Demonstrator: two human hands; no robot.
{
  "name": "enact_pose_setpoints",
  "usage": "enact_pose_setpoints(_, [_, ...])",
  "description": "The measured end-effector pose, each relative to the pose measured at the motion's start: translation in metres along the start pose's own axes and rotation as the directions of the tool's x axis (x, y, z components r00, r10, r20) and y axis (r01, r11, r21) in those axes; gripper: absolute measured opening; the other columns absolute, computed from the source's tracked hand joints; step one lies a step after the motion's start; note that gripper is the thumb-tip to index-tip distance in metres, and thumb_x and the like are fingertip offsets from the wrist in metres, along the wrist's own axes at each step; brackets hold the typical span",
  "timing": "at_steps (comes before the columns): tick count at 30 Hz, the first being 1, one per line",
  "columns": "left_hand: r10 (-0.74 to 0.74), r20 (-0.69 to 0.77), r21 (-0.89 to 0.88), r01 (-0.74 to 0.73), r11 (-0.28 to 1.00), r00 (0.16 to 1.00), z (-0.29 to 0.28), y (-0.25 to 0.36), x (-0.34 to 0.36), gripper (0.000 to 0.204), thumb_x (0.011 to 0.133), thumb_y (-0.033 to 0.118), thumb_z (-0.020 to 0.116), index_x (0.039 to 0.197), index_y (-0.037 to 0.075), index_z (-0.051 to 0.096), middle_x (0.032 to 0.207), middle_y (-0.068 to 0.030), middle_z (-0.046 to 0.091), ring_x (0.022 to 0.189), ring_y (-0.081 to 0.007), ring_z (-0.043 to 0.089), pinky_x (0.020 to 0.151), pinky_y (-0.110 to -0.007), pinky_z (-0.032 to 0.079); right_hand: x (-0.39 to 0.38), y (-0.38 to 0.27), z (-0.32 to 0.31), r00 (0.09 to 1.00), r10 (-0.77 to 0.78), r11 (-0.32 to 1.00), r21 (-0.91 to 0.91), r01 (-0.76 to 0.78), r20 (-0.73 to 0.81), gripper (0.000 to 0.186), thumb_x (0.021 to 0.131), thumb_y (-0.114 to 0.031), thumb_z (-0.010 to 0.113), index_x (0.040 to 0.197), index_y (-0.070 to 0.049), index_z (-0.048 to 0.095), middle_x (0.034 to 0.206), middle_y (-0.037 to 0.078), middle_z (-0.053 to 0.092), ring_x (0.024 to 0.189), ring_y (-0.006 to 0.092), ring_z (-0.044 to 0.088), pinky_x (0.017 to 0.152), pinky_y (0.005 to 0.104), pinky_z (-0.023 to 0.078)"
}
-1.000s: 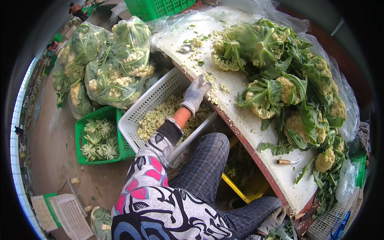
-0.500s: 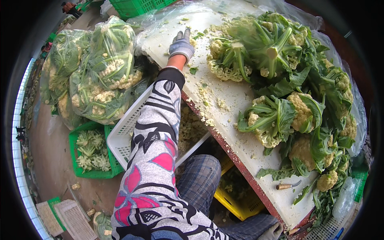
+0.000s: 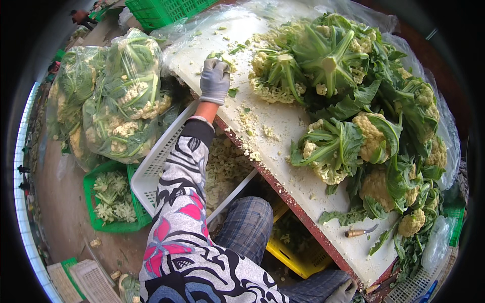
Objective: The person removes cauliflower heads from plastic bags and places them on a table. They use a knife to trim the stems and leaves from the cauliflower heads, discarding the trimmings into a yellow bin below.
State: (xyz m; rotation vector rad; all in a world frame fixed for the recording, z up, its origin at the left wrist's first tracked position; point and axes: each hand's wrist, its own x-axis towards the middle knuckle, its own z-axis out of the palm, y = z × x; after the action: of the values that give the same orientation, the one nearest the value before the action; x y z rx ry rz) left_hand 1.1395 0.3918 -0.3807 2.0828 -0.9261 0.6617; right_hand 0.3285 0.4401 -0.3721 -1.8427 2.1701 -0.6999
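**On the desk point(image 3: 364, 255), a gloved left hand point(image 3: 214, 83) closes among cauliflower scraps point(image 3: 247, 121)**

In the head view, the left hand reaches to the desk's far-left part, near its edge. Its grip is drawn together into a fist; green and cream bits show right at the fingers, but I cannot tell what, if anything, it pinches. The scraps lie loose along the desk's near edge and around the hand. A grey glove by the knee at the lower edge seems to be the right hand point(image 3: 343, 292); it is cut off, and I cannot tell its grip.

To the right, a leafy cauliflower pile point(image 3: 374, 136) fills much of the desk, bounding the space beside the fist. Nearer lies a hooked knife point(image 3: 354, 233) with a wooden handle, well apart from both the fist and the scraps beside it.

The patterned sleeve point(image 3: 182, 192) crosses a white basket point(image 3: 161, 151) of cut florets, hiding part of it. Left of that stand a green basket point(image 3: 119, 225) of pale leafy pieces and bulging clear bags point(image 3: 124, 111) of cauliflower. Beneath the desk sits a yellow crate point(image 3: 288, 260); a green crate point(image 3: 166, 12) stands beyond the far end.
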Motion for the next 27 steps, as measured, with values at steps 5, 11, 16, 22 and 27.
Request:
enact_pose_setpoints(5, [0.307, -0.170, -0.080, -0.324, 0.943, 0.936, -0.055, 0.049, -0.036, 0.024, 0.067, -0.001, 0.075, 0.085, 0.011, 0.065, 0.102, -0.0097, 0.061, 0.090, -0.0289, 0.065, 0.076, -0.038, 0.055, -0.005, -0.004, -0.005, 0.998, -0.046, 0.998, 0.044, 0.047, -0.037, 0.021, 0.097, -0.014, 0.061, 0.104, 0.005, 0.065, 0.095, 0.016, 0.068, 0.086, 0.0234, 0.064, 0.083, 0.0317, 0.051])
enact_pose_setpoints(11, [0.294, -0.146, -0.225, -0.321, 0.920, 0.945, -0.126, 0.076, -0.069, 0.028, 0.065, -0.002, 0.074, 0.087, 0.010, 0.062, 0.102, -0.0112, 0.064, 0.089, -0.0313, 0.064, 0.078, -0.040, 0.052, -0.010, -0.031, -0.012, 0.999, -0.049, 0.987, 0.154, 0.049, -0.007, 0.025, 0.096, -0.016, 0.062, 0.107, 0.006, 0.064, 0.100, 0.015, 0.069, 0.090, 0.0220, 0.063, 0.087, 0.0316, 0.049])
enact_pose_setpoints(16, [-0.137, -0.135, -0.439, 0.065, 0.896, 0.981, -0.187, 0.065, -0.104, 0.032, 0.067, 0.002, 0.084, 0.087, 0.007, 0.060, 0.088, -0.0060, 0.062, 0.073, -0.0167, 0.059, 0.070, -0.030, 0.051, -0.019, -0.026, -0.022, 0.998, -0.064, 0.982, 0.177, 0.066, -0.021, 0.026, 0.098, -0.019, 0.061, 0.108, 0.005, 0.064, 0.102, 0.014, 0.068, 0.093, 0.0203, 0.062, 0.090, 0.0304, 0.048])
enact_pose_setpoints(22, [-0.304, -0.099, -0.264, 0.269, 0.926, 0.948, -0.257, 0.047, -0.149, 0.037, 0.067, 0.010, 0.088, 0.091, 0.006, 0.060, 0.086, -0.0064, 0.061, 0.074, -0.0189, 0.060, 0.072, -0.032, 0.051, -0.022, -0.013, -0.035, 0.998, -0.049, 0.969, 0.239, 0.059, -0.048, 0.026, 0.098, -0.019, 0.060, 0.109, 0.004, 0.064, 0.101, 0.012, 0.068, 0.094, 0.0194, 0.061, 0.091, 0.0303, 0.047])
enact_pose_setpoints(27, [-0.489, -0.033, 0.257, 0.480, 0.838, 0.872, -0.275, 0.029, -0.185, 0.048, 0.069, 0.024, 0.085, 0.110, 0.010, 0.063, 0.113, -0.0140, 0.055, 0.102, -0.0316, 0.059, 0.090, -0.041, 0.049, -0.019, 0.004, -0.033, 0.992, -0.083, 0.974, 0.205, 0.102, -0.100, 0.027, 0.096, -0.019, 0.062, 0.108, 0.005, 0.064, 0.102, 0.015, 0.069, 0.092, 0.0217, 0.062, 0.088, 0.0313, 0.049])
